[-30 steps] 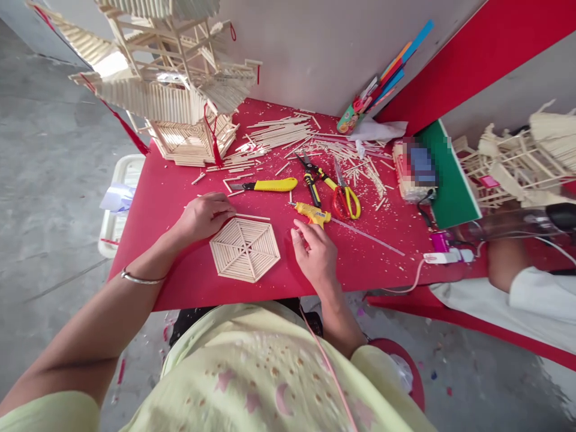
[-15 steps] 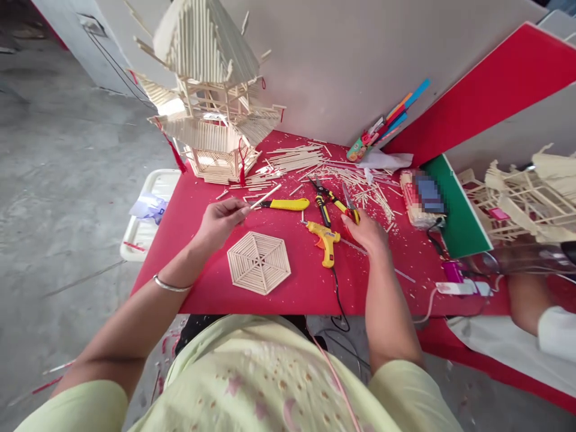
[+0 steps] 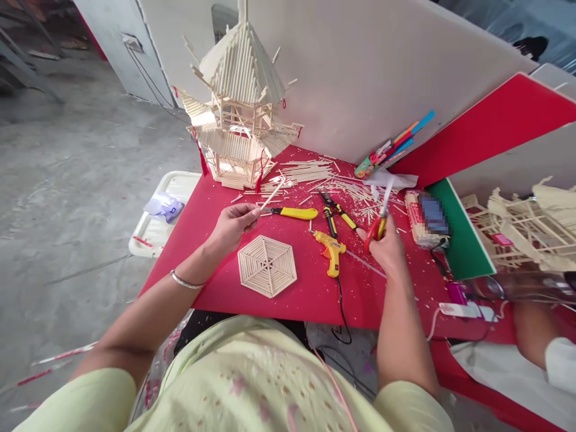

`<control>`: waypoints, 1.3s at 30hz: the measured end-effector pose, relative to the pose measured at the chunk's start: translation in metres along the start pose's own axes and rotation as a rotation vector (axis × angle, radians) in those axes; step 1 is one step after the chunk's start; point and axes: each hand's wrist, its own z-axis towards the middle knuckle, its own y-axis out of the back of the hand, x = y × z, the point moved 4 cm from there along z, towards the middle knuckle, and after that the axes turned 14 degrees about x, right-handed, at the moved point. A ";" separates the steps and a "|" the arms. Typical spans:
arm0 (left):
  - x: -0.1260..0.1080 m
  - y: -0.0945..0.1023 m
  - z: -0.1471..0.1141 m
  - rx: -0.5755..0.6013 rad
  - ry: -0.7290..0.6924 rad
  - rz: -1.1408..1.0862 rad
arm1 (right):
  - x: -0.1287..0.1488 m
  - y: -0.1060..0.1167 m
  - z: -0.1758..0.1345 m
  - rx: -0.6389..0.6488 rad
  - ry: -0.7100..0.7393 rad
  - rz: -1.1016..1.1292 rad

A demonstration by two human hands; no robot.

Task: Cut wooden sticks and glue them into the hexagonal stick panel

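My left hand (image 3: 237, 224) pinches a thin wooden stick (image 3: 272, 194) that points up and to the right. In my right hand (image 3: 387, 245) is a pair of scissors (image 3: 381, 223) with red and yellow handles, its blades pointing away from me. Between my forearms a hexagonal panel of sticks (image 3: 267, 266) lies flat on the red table (image 3: 216, 288). Beyond it rests a yellow utility knife (image 3: 294, 213). A yellow hot glue gun (image 3: 332, 252) lies to the panel's right, below black-and-yellow pliers (image 3: 330, 219).
A tall stick pagoda (image 3: 243, 66) stands at the back left. Loose sticks (image 3: 310, 172) and chips are strewn behind the tools. A pen holder (image 3: 364, 167) leans by the wall. At right are a phone (image 3: 432, 213), a green board (image 3: 468, 252) and another person's arm (image 3: 535, 330).
My right hand has lifted the scissors off the table and drawn them back and to the right. My left hand still holds the stick. The whole view has shifted somewhat.
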 end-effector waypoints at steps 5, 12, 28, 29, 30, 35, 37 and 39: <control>-0.002 0.000 -0.002 -0.008 -0.043 -0.030 | 0.070 -0.038 -0.064 0.075 0.298 0.176; -0.008 -0.006 -0.008 0.015 -0.081 -0.005 | 0.141 -0.104 -0.087 0.170 0.638 -0.100; 0.000 -0.004 -0.009 0.010 -0.151 0.013 | 0.175 -0.113 -0.083 0.286 0.565 -0.301; 0.000 -0.004 -0.009 0.011 -0.153 0.018 | 0.175 -0.113 -0.082 0.288 0.566 -0.303; 0.000 -0.004 -0.009 0.014 -0.155 0.024 | 0.174 -0.113 -0.082 0.289 0.568 -0.302; 0.001 -0.003 -0.009 0.008 -0.158 0.064 | 0.174 -0.115 -0.081 0.300 0.577 -0.289; 0.001 -0.003 -0.009 0.004 -0.166 0.082 | 0.174 -0.116 -0.081 0.301 0.578 -0.302; 0.000 -0.003 -0.008 0.004 -0.180 0.117 | 0.174 -0.117 -0.081 0.299 0.576 -0.315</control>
